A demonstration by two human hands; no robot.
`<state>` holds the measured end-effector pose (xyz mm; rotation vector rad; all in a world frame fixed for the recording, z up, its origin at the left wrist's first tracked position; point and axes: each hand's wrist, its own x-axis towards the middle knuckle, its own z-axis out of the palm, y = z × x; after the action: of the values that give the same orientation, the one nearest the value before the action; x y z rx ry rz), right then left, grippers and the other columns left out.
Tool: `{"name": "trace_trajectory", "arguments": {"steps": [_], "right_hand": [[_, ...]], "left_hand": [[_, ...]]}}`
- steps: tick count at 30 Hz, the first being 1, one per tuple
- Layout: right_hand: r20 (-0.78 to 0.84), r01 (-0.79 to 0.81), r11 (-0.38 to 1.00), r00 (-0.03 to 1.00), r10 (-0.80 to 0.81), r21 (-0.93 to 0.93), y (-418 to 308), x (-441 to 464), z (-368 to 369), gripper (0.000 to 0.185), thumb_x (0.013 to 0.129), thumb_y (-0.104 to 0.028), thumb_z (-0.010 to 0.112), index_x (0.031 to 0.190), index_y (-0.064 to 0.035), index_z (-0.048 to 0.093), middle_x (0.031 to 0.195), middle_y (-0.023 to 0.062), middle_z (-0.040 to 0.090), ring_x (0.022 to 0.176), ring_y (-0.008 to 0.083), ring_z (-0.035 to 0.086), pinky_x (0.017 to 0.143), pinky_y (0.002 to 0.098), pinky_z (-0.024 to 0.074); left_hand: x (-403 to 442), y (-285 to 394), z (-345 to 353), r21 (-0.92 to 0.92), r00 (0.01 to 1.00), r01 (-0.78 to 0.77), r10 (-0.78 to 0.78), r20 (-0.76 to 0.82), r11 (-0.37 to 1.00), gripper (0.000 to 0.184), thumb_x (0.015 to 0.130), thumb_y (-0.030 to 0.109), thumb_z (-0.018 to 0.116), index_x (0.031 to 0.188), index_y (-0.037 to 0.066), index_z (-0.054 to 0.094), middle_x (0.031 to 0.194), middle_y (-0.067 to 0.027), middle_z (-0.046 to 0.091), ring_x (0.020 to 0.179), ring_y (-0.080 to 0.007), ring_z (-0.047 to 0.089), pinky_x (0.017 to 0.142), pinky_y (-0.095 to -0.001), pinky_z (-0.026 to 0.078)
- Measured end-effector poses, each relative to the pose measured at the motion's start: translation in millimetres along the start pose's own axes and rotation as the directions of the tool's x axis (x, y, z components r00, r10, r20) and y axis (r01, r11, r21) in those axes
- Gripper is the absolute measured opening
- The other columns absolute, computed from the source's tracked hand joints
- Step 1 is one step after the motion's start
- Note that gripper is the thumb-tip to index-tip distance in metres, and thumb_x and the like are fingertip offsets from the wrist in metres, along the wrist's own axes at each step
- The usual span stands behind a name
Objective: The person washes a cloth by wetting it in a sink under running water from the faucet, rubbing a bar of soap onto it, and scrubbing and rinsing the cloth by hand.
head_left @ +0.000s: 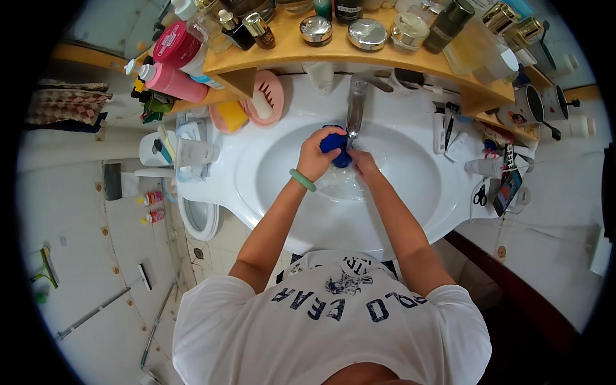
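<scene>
My left hand (316, 156), with a green bangle (303, 180) on its wrist, is closed around a dark blue rounded object (334, 149) over the sink basin (410, 173). What kind of object it is I cannot make out. Just above it stands the metal faucet (356, 112), its spout pointing down at the hands. At the blue object's right edge is my right hand (364, 165), its fingers blurred and partly hidden. Water (346, 186) splashes in the basin below both hands.
A wooden shelf (282, 61) crowded with jars and bottles overhangs the sink's back. Pink soap dishes (274, 102) hold a yellow sponge (231, 116) and white soap (261, 104) at left. On the right lie black scissors (480, 195) and a phone (507, 192).
</scene>
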<state>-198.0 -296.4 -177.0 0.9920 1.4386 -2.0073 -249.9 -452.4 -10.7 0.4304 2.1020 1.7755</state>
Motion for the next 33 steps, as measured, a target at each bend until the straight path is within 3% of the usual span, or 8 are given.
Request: {"name": "trace_trajectory", "arguments": {"steps": [5, 8, 13, 21, 22, 25, 29, 33], "right_hand": [[0.103, -0.022, 0.997, 0.995, 0.014, 0.076, -1.2, -3.9, 11.6, 0.017, 0.086, -0.023, 0.051, 0.088, -0.0078, 0.057, 0.073, 0.0008, 0.055, 0.064, 0.0123, 0.054, 0.062, 0.0257, 0.0484], [0.057, 0.096, 0.833, 0.987, -0.151, 0.545, -15.7, -19.4, 13.0, 0.031, 0.09, -0.029, 0.042, 0.103, -0.0037, 0.053, 0.097, 0.0072, 0.061, 0.086, 0.0189, 0.059, 0.078, 0.0329, 0.0478], [0.198, -0.06, 0.855, 0.979, -0.05, 0.515, -34.5, -33.5, 5.5, 0.033, 0.09, -0.031, 0.045, 0.108, -0.0037, 0.054, 0.1, 0.0081, 0.061, 0.092, 0.0195, 0.06, 0.085, 0.0334, 0.0469], [0.454, -0.286, 0.732, 0.89, -0.036, 0.619, -39.0, -53.4, -0.7, 0.029, 0.08, -0.016, 0.054, 0.105, -0.0022, 0.053, 0.094, 0.0084, 0.06, 0.081, 0.0225, 0.056, 0.077, 0.0361, 0.0444], [0.433, -0.28, 0.688, 0.9, -0.056, 0.67, -27.5, -41.7, -7.2, 0.03, 0.076, -0.015, 0.055, 0.104, -0.0045, 0.05, 0.103, 0.0121, 0.058, 0.081, 0.0227, 0.054, 0.062, 0.0313, 0.0434], [0.12, -0.093, 0.741, 0.993, 0.017, 0.665, -14.1, -29.1, -5.0, 0.034, 0.075, -0.015, 0.06, 0.106, -0.007, 0.049, 0.101, 0.0097, 0.057, 0.078, 0.0218, 0.053, 0.058, 0.0303, 0.0422], [0.142, -0.158, 0.744, 0.986, 0.086, 0.649, -17.2, -25.3, -7.2, 0.023, 0.077, -0.009, 0.062, 0.097, -0.0117, 0.053, 0.086, 0.0031, 0.057, 0.068, 0.0168, 0.053, 0.058, 0.0317, 0.0418], [0.144, 0.07, 0.969, 0.984, -0.106, 0.238, -11.6, -14.7, -33.6, 0.043, 0.085, -0.015, 0.061, 0.124, -0.0111, 0.044, 0.102, 0.0005, 0.055, 0.089, 0.0114, 0.052, 0.075, 0.0275, 0.0419]], "left_hand": [[1.0, 15.7, -3.2, 0.169, 0.99, -0.096, 0.111, -0.086, 0.981, 0.039, 0.065, -0.01, 0.063, 0.098, 0.009, 0.06, 0.092, -0.0101, 0.059, 0.087, -0.0265, 0.058, 0.081, -0.0308, 0.045], [-0.6, 18.4, -13.0, 0.213, 0.985, -0.077, 0.107, -0.138, 0.974, 0.038, 0.064, -0.01, 0.063, 0.097, 0.01, 0.06, 0.09, -0.0098, 0.057, 0.085, -0.0272, 0.057, 0.079, -0.0311, 0.045], [-7.0, 21.4, -14.6, 0.376, 0.984, -0.071, 0.128, -0.127, 0.924, 0.038, 0.064, -0.009, 0.063, 0.096, 0.01, 0.06, 0.084, -0.0107, 0.055, 0.081, -0.03, 0.056, 0.075, -0.0341, 0.045], [-12.7, 28.3, -21.1, 0.28, 0.985, -0.055, 0.098, -0.142, 0.958, 0.035, 0.064, -0.01, 0.064, 0.094, 0.009, 0.061, 0.085, -0.0072, 0.055, 0.081, -0.0232, 0.055, 0.075, -0.0301, 0.045], [-13.5, 28.9, -20.9, 0.215, 0.988, -0.055, 0.085, -0.133, 0.975, 0.035, 0.064, -0.01, 0.064, 0.093, 0.009, 0.061, 0.085, -0.0065, 0.055, 0.08, -0.0221, 0.055, 0.076, -0.0297, 0.045], [-13.7, 26.3, -22.5, 0.142, 0.984, -0.074, 0.095, -0.15, 0.987, 0.034, 0.063, -0.01, 0.065, 0.092, 0.009, 0.062, 0.084, -0.0053, 0.054, 0.079, -0.0203, 0.055, 0.075, -0.0288, 0.045], [-18.7, 31.8, -28.9, 0.131, 0.973, -0.075, 0.101, -0.209, 0.989, 0.034, 0.062, -0.01, 0.065, 0.09, 0.009, 0.062, 0.083, -0.0045, 0.054, 0.078, -0.0193, 0.055, 0.075, -0.0273, 0.044], [-18.1, 36.4, -36.8, 0.092, 0.967, -0.087, 0.106, -0.229, 0.992, 0.031, 0.064, -0.009, 0.065, 0.09, 0.007, 0.061, 0.086, -0.0028, 0.055, 0.081, -0.0162, 0.054, 0.076, -0.0259, 0.044]]}}
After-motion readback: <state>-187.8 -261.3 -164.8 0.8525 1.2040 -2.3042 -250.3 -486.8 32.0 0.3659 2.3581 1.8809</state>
